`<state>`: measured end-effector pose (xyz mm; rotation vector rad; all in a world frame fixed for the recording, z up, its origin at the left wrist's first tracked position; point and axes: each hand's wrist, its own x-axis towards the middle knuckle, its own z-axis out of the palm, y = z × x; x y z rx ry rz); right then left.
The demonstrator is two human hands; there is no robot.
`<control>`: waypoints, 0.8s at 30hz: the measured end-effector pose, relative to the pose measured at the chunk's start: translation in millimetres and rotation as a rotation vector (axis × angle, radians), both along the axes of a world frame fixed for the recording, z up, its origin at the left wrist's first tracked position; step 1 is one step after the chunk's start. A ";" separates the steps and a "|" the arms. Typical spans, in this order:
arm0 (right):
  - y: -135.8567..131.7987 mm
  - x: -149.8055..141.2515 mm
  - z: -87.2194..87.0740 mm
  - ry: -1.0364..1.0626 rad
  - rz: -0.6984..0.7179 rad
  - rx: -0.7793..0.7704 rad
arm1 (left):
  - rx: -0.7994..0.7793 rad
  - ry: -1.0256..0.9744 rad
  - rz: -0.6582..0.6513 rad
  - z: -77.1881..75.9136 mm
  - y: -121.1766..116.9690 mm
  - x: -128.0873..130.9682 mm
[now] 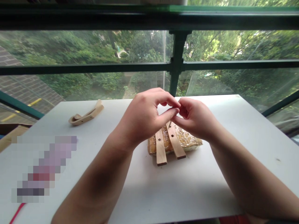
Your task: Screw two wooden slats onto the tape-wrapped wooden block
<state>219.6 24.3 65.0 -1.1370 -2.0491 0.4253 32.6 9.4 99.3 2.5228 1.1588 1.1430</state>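
Note:
My left hand (149, 112) and my right hand (195, 116) meet fingertip to fingertip above two pale wooden strips. Below the fingers, a thin metal rod (170, 124) stands in a hole of the right wooden strip (176, 144); its upper end goes up into the pinch of my right hand. Thumb and forefinger of my left hand are pressed together right beside it, and what they pinch is hidden. A left wooden strip (161, 152) with a small hole lies alongside. Both strips rest on a block wrapped in brown tape and clear film (191, 140).
A curved wooden piece (87, 117) lies at the back left of the white table (144, 193). Nearer me on the left is a pixelated object (50, 168) with a red cord (17, 213). Green-framed windows (93, 67) stand behind the table. A cardboard box (11, 133) is at the far left.

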 end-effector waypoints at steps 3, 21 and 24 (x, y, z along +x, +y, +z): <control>2.3 2.8 -0.8 0.062 0.165 -0.137 | 0.004 0.020 -0.006 1.6 -0.3 -1.3; -2.7 -8.7 -7.8 -0.041 -0.067 -0.037 | -0.010 -0.014 -0.015 0.3 -1.9 -3.7; 0.1 -8.4 -9.8 0.027 0.002 -0.051 | -0.028 -0.022 -0.031 0.5 -1.3 -4.6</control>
